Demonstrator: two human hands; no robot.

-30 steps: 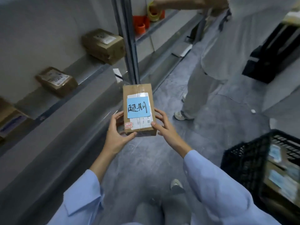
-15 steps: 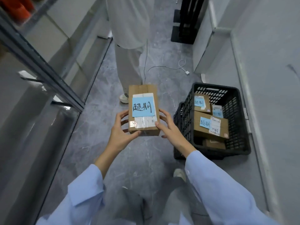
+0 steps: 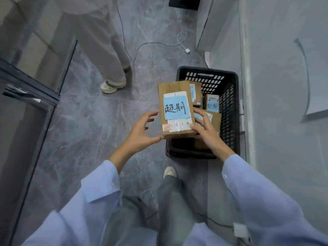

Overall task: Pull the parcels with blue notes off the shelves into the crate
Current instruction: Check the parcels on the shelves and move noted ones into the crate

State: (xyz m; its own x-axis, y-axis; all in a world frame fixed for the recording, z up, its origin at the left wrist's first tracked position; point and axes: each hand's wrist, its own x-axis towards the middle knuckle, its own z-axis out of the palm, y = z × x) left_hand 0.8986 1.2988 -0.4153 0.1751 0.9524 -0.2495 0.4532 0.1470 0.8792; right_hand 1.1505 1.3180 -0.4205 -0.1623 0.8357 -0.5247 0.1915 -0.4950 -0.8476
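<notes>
Parcel (image 3: 175, 110) with the blue note (image 3: 175, 107) is in front of me, flat side up. It is over the near left part of the black crate (image 3: 234, 103), where it hides the crate's left wall.

A second ago I had it by the shelves. Half a second ago it was over bare floor, left of the crate. Now I have turned right and carried it across, so the shelf frame (image 3: 30, 82) has slid off to my left.

My right hand (image 3: 205, 132) has firm hold of the near right corner, thumb on top and fingers curled under the edge. My left hand (image 3: 142, 132) has loosened and spread. Only the thumb tip at the near left corner and the forefinger tip on the left edge touch the box. The other fingers stand clear of it.

I judge the carry is nearly done, and what is left for this parcel is to lower it and let go. Other parcels with blue notes (image 3: 212, 103) already lie in the crate, so mine will land on or beside them. How high it hangs above them I cannot tell.

Another person's leg (image 3: 106, 55) stands well apart on the floor (image 3: 85, 132), with a white cable (image 3: 159, 43) lying beyond the crate.
</notes>
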